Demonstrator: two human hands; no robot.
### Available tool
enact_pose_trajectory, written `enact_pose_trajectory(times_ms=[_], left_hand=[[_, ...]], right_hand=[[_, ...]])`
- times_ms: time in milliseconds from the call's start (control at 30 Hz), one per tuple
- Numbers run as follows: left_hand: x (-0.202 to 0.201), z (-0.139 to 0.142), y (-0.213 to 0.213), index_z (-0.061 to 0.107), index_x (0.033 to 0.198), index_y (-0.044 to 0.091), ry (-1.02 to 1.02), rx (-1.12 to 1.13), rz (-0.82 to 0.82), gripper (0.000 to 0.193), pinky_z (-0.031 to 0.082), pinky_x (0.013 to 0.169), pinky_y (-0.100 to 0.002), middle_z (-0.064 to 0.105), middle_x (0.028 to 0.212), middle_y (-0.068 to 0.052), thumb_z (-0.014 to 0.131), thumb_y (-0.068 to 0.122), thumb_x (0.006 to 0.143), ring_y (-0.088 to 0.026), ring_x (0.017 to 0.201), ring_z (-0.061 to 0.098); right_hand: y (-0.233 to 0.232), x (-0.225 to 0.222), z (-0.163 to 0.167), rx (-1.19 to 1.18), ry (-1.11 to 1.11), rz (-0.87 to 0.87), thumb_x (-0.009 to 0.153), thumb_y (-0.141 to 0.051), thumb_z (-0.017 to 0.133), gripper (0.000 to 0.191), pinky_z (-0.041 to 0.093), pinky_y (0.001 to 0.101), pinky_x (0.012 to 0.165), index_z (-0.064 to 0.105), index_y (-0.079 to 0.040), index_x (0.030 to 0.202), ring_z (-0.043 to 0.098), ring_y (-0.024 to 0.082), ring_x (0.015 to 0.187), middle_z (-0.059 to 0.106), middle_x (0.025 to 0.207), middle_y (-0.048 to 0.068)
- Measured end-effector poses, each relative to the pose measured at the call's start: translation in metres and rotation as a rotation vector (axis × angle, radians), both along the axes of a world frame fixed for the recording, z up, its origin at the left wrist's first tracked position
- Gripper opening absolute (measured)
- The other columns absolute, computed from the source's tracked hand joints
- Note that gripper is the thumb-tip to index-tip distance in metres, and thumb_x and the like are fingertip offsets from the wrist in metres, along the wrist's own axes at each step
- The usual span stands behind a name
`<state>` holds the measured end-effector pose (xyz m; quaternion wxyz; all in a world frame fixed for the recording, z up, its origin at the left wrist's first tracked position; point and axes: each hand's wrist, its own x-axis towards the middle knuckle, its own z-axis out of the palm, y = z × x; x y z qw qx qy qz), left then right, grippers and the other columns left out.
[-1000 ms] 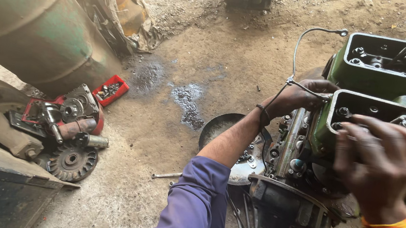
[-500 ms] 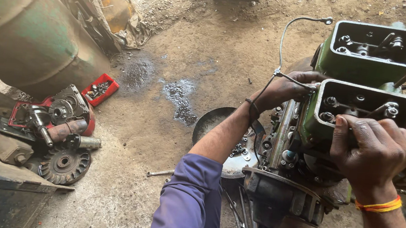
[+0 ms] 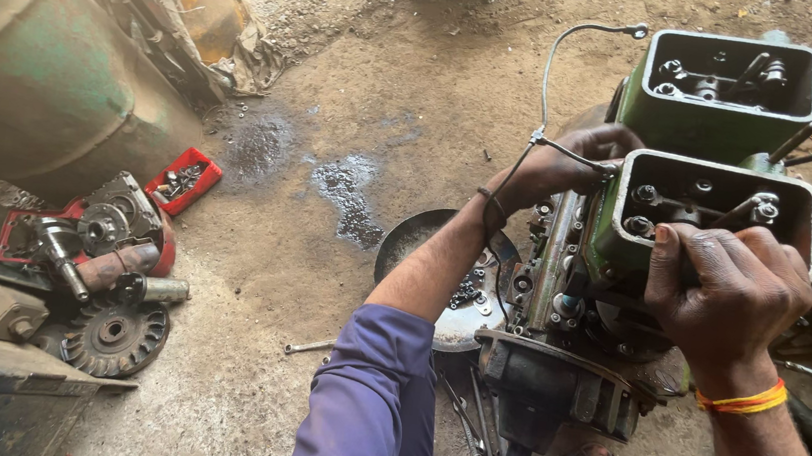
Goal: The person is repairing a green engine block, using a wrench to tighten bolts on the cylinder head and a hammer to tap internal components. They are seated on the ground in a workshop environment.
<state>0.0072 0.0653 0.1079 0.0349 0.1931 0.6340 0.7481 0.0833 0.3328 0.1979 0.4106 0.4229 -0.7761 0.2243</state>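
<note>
A green engine with two open-topped cylinder heads stands at the right. My right hand (image 3: 726, 292) grips the near rim of the nearer cylinder head (image 3: 627, 231), fingers curled over its edge. My left hand (image 3: 558, 169) holds the far left side of that same head, by a thin metal pipe (image 3: 551, 72) that curves up toward the farther cylinder head (image 3: 732, 91). Valve springs and studs show inside both heads. The engine block (image 3: 551, 374) sits below between my arms.
A round metal pan (image 3: 414, 244) with small parts lies left of the engine. Spanners (image 3: 466, 425) lie on the dirt floor near my foot. A gear (image 3: 113, 333), mechanical parts and a red tray (image 3: 185, 180) lie at left beside a large green drum (image 3: 31, 68).
My right hand has slid down onto the near rim of the nearer head and closed on it. The view has shifted slightly; my left hand stays in place.
</note>
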Motion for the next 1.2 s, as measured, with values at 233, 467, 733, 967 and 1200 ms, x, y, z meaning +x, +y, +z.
enact_pose_trajectory(times_ms=[233,467,733,967,1200], left_hand=[[-0.006,-0.006,0.001,0.063,0.137,0.007,-0.115,0.019,0.057,0.042,0.055,0.078,-0.026,0.072,0.114,-0.002,0.068,0.027,0.101,-0.008,0.093,0.065],[-0.004,-0.012,-0.003,0.06,0.142,0.008,-0.024,-0.08,0.075,0.046,0.058,0.085,-0.023,0.074,0.122,0.0,0.07,0.028,0.101,-0.005,0.102,0.069],[0.004,-0.005,0.002,0.06,0.136,0.009,0.016,-0.047,0.073,0.04,0.047,0.065,-0.023,0.072,0.105,0.0,0.068,0.03,0.103,-0.005,0.079,0.058],[0.002,-0.007,0.005,0.065,0.133,0.006,-0.022,-0.019,0.068,0.037,0.049,0.069,-0.023,0.071,0.102,0.001,0.069,0.027,0.103,-0.005,0.082,0.059],[0.002,-0.006,0.004,0.067,0.13,0.007,-0.086,0.022,0.086,0.037,0.053,0.071,-0.024,0.073,0.101,0.001,0.067,0.031,0.102,-0.006,0.083,0.063]], right_hand=[[0.001,-0.004,-0.006,0.004,0.017,0.01,0.107,-0.023,0.074,0.021,0.04,0.0301,0.066,0.078,-0.01,0.091,0.061,0.017,0.07,0.071,0.08,0.002],[0.002,-0.007,-0.011,0.016,0.017,0.009,0.108,-0.024,0.072,0.022,0.04,0.0304,0.066,0.078,-0.01,0.091,0.061,0.017,0.07,0.071,0.079,0.002],[0.003,-0.005,-0.01,0.026,0.026,-0.006,0.107,-0.025,0.073,0.022,0.038,0.0304,0.065,0.078,-0.01,0.091,0.059,0.017,0.067,0.07,0.078,0.002],[0.005,-0.005,-0.012,0.037,0.023,-0.012,0.108,-0.026,0.073,0.023,0.038,0.0306,0.066,0.077,-0.012,0.089,0.058,0.017,0.067,0.07,0.078,0.001],[0.007,-0.007,-0.015,0.049,0.029,-0.01,0.109,-0.026,0.073,0.023,0.038,0.0304,0.067,0.078,-0.012,0.092,0.059,0.017,0.069,0.071,0.08,0.001]])
